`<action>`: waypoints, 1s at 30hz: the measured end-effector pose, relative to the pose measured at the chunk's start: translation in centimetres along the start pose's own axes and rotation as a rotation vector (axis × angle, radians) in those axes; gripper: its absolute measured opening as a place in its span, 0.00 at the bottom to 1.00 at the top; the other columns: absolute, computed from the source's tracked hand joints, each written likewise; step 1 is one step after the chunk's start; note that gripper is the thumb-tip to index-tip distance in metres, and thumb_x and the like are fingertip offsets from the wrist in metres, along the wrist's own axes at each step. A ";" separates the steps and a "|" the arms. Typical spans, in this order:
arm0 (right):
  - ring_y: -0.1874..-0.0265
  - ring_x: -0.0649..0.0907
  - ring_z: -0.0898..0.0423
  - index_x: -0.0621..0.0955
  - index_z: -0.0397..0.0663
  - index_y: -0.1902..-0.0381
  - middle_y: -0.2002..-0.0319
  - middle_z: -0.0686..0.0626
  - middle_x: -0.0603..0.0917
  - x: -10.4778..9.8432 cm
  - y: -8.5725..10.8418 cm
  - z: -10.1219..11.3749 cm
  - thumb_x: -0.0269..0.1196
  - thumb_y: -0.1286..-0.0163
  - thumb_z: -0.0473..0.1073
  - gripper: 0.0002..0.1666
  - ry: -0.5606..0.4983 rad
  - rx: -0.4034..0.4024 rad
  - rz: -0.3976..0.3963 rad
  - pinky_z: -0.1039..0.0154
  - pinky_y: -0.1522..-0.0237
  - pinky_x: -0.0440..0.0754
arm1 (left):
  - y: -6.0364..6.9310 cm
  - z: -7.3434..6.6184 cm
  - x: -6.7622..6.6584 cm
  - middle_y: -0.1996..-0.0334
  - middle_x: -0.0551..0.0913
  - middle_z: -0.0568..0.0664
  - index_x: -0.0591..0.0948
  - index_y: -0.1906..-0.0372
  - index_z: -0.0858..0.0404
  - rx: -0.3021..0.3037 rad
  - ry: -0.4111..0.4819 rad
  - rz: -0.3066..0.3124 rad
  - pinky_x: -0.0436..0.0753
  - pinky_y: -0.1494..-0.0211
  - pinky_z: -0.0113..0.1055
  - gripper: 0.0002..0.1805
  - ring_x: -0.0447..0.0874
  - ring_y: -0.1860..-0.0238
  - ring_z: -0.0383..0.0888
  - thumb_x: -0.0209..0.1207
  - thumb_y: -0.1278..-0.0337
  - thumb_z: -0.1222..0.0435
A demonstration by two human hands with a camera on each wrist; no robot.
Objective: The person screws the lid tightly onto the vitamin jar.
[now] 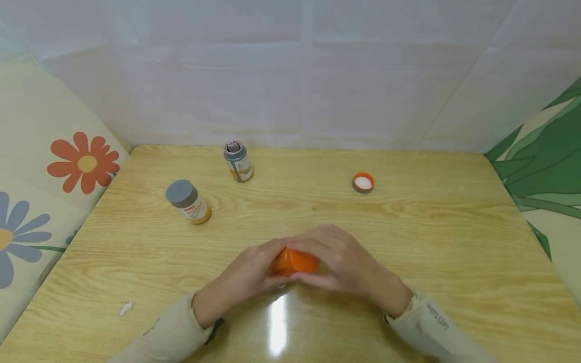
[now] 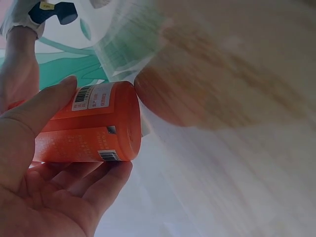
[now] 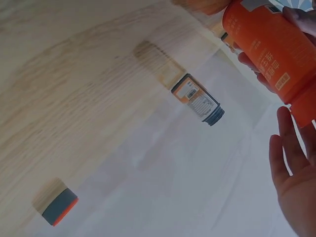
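An orange bottle [image 1: 283, 262] with an orange cap [image 1: 305, 261] lies between the two hands near the front middle of the table, its cap end to the right. My left hand [image 1: 248, 268] grips the body, thumb on one side and fingers on the other; printed labels and barcodes show on the bottle [image 2: 89, 123] in the left wrist view. My right hand [image 1: 341, 262] holds the cap end between thumb and fingers. In the right wrist view, the fingertips of the right hand [image 3: 298, 173] reach the cap [image 3: 303, 106]. The hands partly hide the bottle in the head view.
On the wooden table [image 1: 431, 242], a grey-capped jar [image 1: 192, 204] stands at the left. Behind it is an uncapped bottle [image 1: 239, 164] with torn foil at its mouth. A loose grey-and-orange cap [image 1: 363, 182] lies inside-up at the back right. A white wall covering [image 1: 290, 91] borders the back.
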State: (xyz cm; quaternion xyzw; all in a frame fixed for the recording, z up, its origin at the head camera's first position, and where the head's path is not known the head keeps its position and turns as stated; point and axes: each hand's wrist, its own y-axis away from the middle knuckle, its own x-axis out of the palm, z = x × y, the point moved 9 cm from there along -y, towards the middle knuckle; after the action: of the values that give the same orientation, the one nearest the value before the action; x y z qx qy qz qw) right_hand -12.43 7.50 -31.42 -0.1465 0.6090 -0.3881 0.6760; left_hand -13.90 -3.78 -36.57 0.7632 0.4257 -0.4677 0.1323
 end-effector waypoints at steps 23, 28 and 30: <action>0.43 0.81 0.51 0.81 0.44 0.42 0.41 0.45 0.83 0.2 0.4 0.7 0.71 0.42 0.45 0.29 0.012 -0.081 0.096 0.56 0.39 0.80 | -0.1 0.3 0.1 0.44 0.84 0.52 0.74 0.35 0.60 -0.022 0.034 0.016 0.86 0.44 0.41 0.38 0.86 0.48 0.46 0.75 0.54 0.60; 0.46 0.83 0.53 0.81 0.44 0.44 0.45 0.47 0.85 0.2 0.2 0.4 0.72 0.41 0.50 0.29 0.011 -0.027 0.065 0.58 0.43 0.82 | -0.2 0.3 0.1 0.45 0.85 0.53 0.74 0.35 0.61 -0.020 0.013 0.008 0.86 0.45 0.40 0.39 0.86 0.50 0.46 0.75 0.55 0.59; 0.47 0.83 0.53 0.81 0.44 0.44 0.46 0.47 0.85 0.2 0.2 0.1 0.72 0.41 0.51 0.30 0.004 0.006 0.055 0.58 0.43 0.83 | -0.1 0.3 0.1 0.46 0.85 0.54 0.74 0.36 0.62 -0.020 0.013 0.007 0.87 0.46 0.39 0.38 0.86 0.51 0.46 0.75 0.55 0.60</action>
State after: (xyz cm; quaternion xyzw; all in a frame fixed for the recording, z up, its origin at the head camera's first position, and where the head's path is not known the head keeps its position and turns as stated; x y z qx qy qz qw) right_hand -12.23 7.48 -31.71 -0.1267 0.6129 -0.3715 0.6857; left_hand -14.16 -3.80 -36.78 0.7665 0.4284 -0.4579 0.1388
